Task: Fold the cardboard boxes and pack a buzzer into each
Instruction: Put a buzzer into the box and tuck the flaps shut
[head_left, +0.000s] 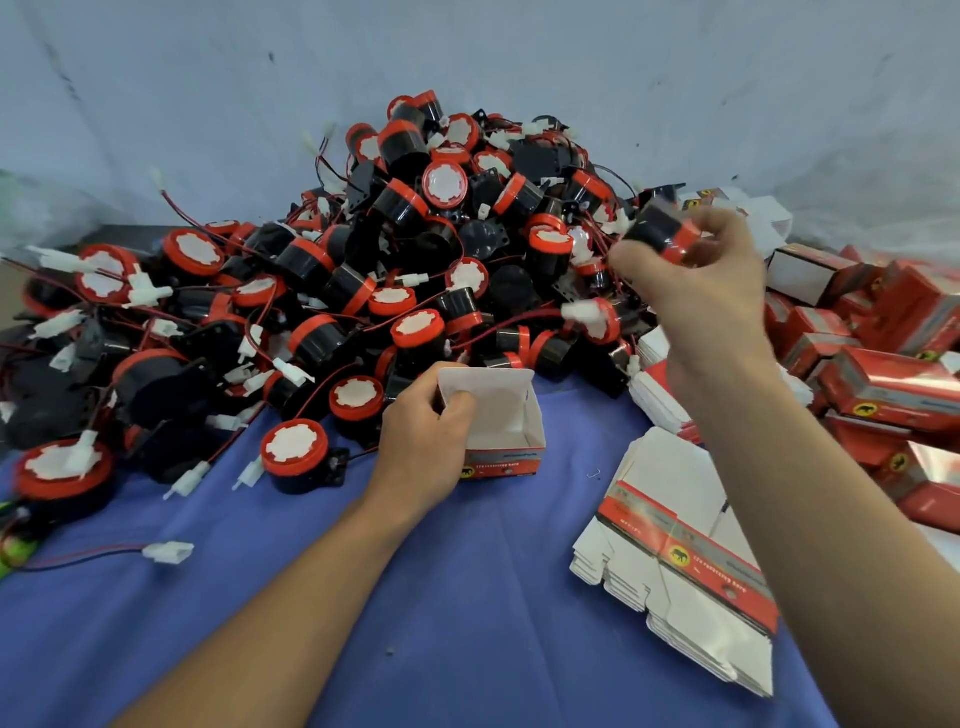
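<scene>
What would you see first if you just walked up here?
The big heap of red-and-black buzzers fills the back. In front, the left hand holds an open box, while the right hand holds one buzzer up on the right. Red boxes pile up at the far right.

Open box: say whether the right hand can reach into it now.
Likely yes: the open box faces upward, the left hand grips only its left wall, and nothing lies between it and the right hand, which holds a buzzer.
</scene>
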